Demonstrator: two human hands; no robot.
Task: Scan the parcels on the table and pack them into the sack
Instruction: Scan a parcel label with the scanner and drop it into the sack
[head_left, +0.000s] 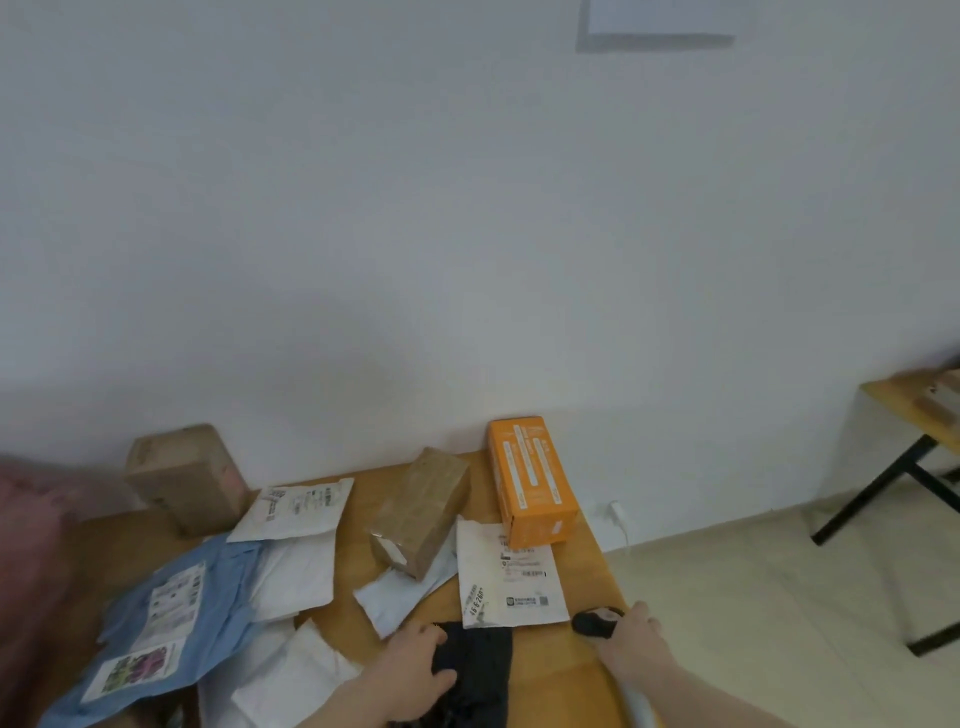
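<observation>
Both hands are busy, the left hand (415, 660) gripping a dark parcel (475, 670) on the surface (587, 545) and the right hand (631, 636) holding a black scanner (592, 621), so scanning seems in hand and next calls for finding its label.

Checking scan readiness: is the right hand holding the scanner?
Yes, the right hand grips the black scanner at the table's right edge.

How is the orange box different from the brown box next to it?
The orange box is bright orange with white stripes; the brown box is plain and wrapped in shiny tape. The orange box looks bigger. It rests on a white labelled mailer; the brown box lies on another white bag. Both are cardboard boxes on the table.
</observation>
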